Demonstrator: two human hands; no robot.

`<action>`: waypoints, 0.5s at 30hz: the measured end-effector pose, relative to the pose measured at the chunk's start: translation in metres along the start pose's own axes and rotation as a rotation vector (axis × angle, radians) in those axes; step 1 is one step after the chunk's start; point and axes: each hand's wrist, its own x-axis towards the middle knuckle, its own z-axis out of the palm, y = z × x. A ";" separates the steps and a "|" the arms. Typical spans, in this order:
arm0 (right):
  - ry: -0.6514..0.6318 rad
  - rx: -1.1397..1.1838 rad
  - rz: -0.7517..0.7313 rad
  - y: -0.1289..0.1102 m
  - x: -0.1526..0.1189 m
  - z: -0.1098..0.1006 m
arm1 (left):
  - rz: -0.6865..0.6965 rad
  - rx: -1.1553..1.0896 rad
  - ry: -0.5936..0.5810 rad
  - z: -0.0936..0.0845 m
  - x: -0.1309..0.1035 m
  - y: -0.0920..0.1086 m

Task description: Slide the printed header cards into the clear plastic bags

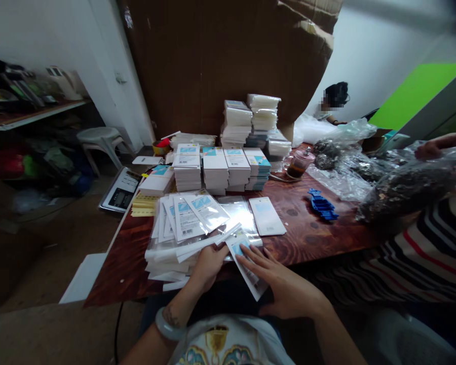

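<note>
My left hand [208, 264] pinches the upper left edge of a printed white-and-blue card [247, 274] that looks to be in a clear plastic sleeve. The card slants over the table's front edge above my lap. My right hand [275, 276] lies across the card with its fingers stretched out and its thumb apart. Just beyond my hands, several printed cards [190, 218] are fanned over a pile of clear sleeves [167, 261]. A white card stack [266, 217] lies to the right of the pile.
Tall stacks of cards [188, 175] and packed bundles [264, 114] stand along the back. A glass cup [297, 165] of dark drink and a blue plastic piece [322, 205] are on the right. Beside me, a person in a striped top [425, 243] handles plastic bags [406, 187].
</note>
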 end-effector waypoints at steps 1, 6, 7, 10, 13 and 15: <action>0.017 -0.017 -0.023 0.005 -0.006 -0.002 | -0.001 0.002 0.007 0.000 0.000 0.000; 0.267 -0.190 -0.142 0.012 -0.026 -0.009 | 0.013 0.086 0.041 0.001 -0.001 0.002; 0.313 -0.242 -0.133 0.010 -0.027 -0.009 | 0.018 0.099 0.032 0.001 -0.001 0.002; 0.425 -0.375 -0.040 -0.003 -0.021 -0.001 | 0.057 0.092 -0.005 0.002 -0.001 0.003; 0.488 -0.430 0.061 -0.016 0.002 0.017 | 0.073 0.087 -0.035 0.002 0.000 0.002; 0.491 -0.412 0.133 -0.020 0.022 0.029 | 0.086 0.096 -0.040 0.002 0.001 0.000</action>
